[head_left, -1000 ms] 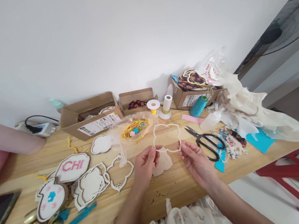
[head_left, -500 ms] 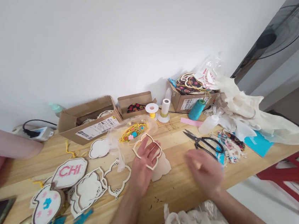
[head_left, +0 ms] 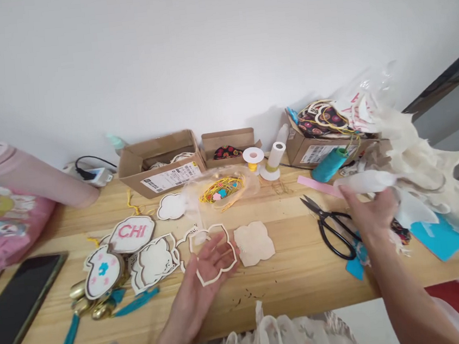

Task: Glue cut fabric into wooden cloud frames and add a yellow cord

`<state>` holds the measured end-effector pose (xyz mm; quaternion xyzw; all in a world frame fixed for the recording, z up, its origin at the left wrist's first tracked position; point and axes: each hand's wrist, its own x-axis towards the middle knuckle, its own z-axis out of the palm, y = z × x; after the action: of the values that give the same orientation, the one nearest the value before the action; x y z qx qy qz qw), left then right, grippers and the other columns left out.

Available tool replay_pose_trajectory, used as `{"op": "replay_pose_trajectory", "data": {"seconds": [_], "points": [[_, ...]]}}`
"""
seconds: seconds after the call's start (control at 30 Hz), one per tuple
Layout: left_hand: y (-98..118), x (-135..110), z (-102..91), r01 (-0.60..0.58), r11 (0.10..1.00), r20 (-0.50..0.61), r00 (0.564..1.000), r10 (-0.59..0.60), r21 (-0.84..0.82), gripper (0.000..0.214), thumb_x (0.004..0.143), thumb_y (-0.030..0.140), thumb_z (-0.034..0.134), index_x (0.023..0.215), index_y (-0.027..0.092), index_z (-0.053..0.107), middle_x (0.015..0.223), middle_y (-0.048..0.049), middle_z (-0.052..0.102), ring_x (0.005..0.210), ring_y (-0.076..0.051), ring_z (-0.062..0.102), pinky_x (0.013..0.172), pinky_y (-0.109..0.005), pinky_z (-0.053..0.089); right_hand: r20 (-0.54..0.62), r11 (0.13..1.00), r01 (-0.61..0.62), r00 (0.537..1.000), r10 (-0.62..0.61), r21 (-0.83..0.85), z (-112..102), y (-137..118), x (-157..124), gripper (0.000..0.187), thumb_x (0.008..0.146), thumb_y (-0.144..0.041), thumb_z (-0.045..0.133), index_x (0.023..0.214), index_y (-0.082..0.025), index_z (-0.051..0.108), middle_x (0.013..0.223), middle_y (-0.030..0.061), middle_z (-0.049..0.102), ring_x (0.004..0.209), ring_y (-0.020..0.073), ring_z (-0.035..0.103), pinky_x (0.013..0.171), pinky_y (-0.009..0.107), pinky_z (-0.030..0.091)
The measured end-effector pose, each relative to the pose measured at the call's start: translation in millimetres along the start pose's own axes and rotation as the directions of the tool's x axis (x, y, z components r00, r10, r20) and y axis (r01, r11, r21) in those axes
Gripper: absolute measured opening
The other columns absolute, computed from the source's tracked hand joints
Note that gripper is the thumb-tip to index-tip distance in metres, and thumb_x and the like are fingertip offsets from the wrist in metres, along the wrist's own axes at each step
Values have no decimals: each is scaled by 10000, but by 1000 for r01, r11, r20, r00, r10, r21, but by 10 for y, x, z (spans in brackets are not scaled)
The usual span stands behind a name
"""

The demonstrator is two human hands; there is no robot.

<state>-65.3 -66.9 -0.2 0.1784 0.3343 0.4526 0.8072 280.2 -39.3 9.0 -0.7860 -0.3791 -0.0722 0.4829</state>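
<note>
My left hand (head_left: 210, 261) is palm up and holds a thin, pale wooden frame (head_left: 233, 250) with a scalloped outline, its thumb at the frame's edge. Just right of it, a beige fabric piece (head_left: 255, 243) of similar shape lies flat on the table. At the right, my right hand (head_left: 375, 211) is closed around a white squeeze bottle (head_left: 364, 182), which lies nearly level in its grasp. Black-handled scissors (head_left: 328, 224) rest left of that hand, blades pointing away from me. Beyond the bottle a heap of cream cloth (head_left: 425, 157) spreads over the table.
Cardboard boxes (head_left: 163, 182) line the wall, with thread spools (head_left: 329, 166) near them. A clear bag (head_left: 251, 183) holds yellow cord. Several wooden shapes (head_left: 155, 262) and a "CHI" plaque (head_left: 132, 234) lie left, beside tassels and a phone (head_left: 22, 308). Blue felt (head_left: 441, 237) lies right.
My right hand has moved right and away from me and taken hold of the bottle. The left hand, with the frame, has shifted off the fabric piece. The view has turned left.
</note>
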Motion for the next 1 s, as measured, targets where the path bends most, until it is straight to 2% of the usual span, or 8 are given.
{"op": "replay_pose_trajectory", "data": {"seconds": [0.07, 0.17, 0.23, 0.33, 0.43, 0.7, 0.9, 1.0], "points": [[-91, 16, -9, -110, 991, -67, 991, 114, 71, 525, 722, 517, 566, 1134, 191, 575, 1125, -115, 605, 1059, -245, 541, 945, -378, 386, -95, 961, 29, 996, -3, 277, -80, -317, -66, 566, 621, -591, 563, 967, -144, 587, 1020, 169, 593, 1037, 322, 521, 825, 447, 419], [-169, 96, 93, -214, 968, -136, 963, 231, 131, 517, 694, 506, 604, 1103, 190, 582, 1108, -100, 613, 1038, -227, 554, 963, -348, 362, 280, 777, -202, 959, 35, 596, -150, -800, -322, 584, 622, -710, 439, 869, -209, 609, 832, 105, 620, 904, 289, 570, 734, 416, 453], [-194, 160, 185, -210, 967, -159, 960, 232, 144, 491, 720, 494, 583, 1096, 178, 579, 1098, -107, 617, 1035, -229, 557, 968, -362, 352, 580, 596, -488, 813, 47, 637, -126, -987, -588, 535, 598, -706, 506, 816, -228, 611, 749, 60, 614, 806, 247, 584, 732, 386, 456], [-222, 253, 297, -219, 966, -179, 954, 241, 137, 481, 742, 491, 560, 1103, 174, 566, 1083, -109, 622, 1034, -231, 560, 968, -382, 347, 815, 365, -774, 576, 65, 518, 4, -998, -982, 441, 613, -611, 608, 824, -225, 596, 706, 25, 621, 736, 200, 583, 680, 320, 452], [-225, 346, 398, -233, 964, -173, 952, 252, 125, 502, 692, 489, 616, 1077, 170, 575, 1054, -105, 633, 1034, -236, 562, 963, -384, 347, 870, 269, -846, 491, 51, 461, 165, -850, -1177, 433, 669, -562, 598, 907, -201, 577, 759, 38, 638, 748, 190, 580, 634, 283, 437], [3, 398, 563, -161, 986, -153, 974, 167, 50, 498, 636, 500, 664, 1015, 182, 608, 984, -71, 655, 977, -214, 587, 893, -347, 407, 764, 302, -732, 645, 19, 610, 252, -657, -868, 350, 783, -473, 518, 1015, -213, 553, 850, 24, 638, 817, 168, 574, 687, 271, 429], [13, 224, 365, -158, 987, -184, 971, 156, 1, 474, 692, 514, 602, 1041, 194, 606, 1051, -93, 636, 1020, -218, 566, 940, -388, 396, 587, 725, -508, 790, 176, 466, 142, -534, -833, 399, 579, -432, 715, 879, -186, 623, 871, 54, 666, 819, 217, 579, 764, 353, 433], [13, 146, 272, -164, 986, -171, 972, 164, 13, 490, 688, 534, 593, 1042, 196, 613, 1064, -99, 633, 1042, -229, 551, 953, -409, 391, 577, 829, -427, 801, 160, 362, 195, -484, -838, 430, 533, -380, 748, 899, -185, 631, 875, 54, 673, 833, 229, 583, 812, 389, 428]]}}
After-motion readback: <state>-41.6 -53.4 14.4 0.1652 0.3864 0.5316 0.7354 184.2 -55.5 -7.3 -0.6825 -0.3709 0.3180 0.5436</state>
